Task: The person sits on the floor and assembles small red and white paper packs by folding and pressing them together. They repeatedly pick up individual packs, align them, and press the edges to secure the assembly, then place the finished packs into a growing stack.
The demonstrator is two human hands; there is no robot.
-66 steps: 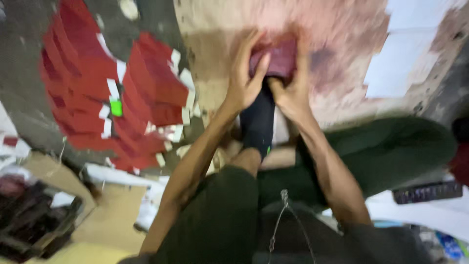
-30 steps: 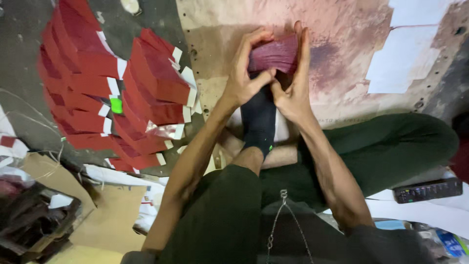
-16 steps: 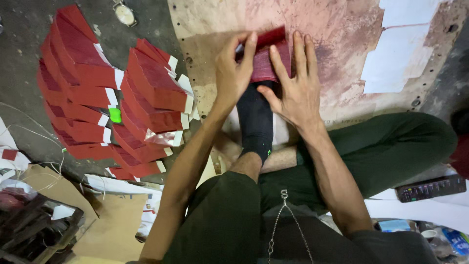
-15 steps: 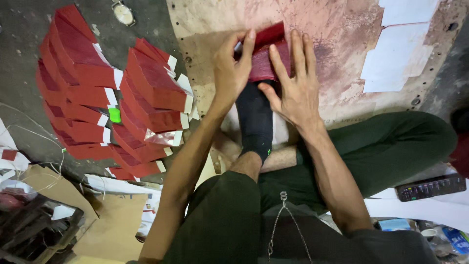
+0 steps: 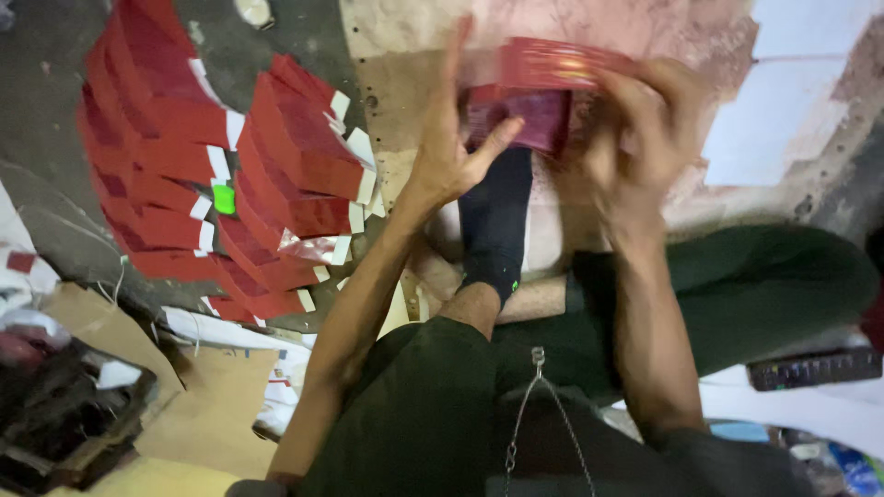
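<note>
Near the top centre of the frame, the right hand (image 5: 645,124) holds a flat red card piece (image 5: 552,64) by its right end, fingers curled over its edge; the hand is blurred, so how tightly its grip closes is hard to tell, but the piece is clearly lifted in it. Just below it lies a darker maroon piece (image 5: 520,118) resting on the toe of a foot in a dark sock (image 5: 495,230), which points up the frame from the centre. The left hand (image 5: 451,156) stands open beside that maroon piece, fingers stretched upward and thumb spread to the right, its tip touching the piece's lower left edge; its grip encloses nothing.

Both pieces sit over a worn, pink-stained board (image 5: 405,83) on the floor. The person sits with legs in dark green trousers (image 5: 764,285) folded across the lower half of the frame.

At the upper left, fanned rows of red folded packets with white tabs (image 5: 230,175) spread over the grey floor (image 5: 46,101), well apart from the hands. White sheets of paper (image 5: 792,101) lie at the upper right. Brown cardboard (image 5: 212,405) fills the lower left, and a dark remote-like device (image 5: 810,368) lies at the right edge.
</note>
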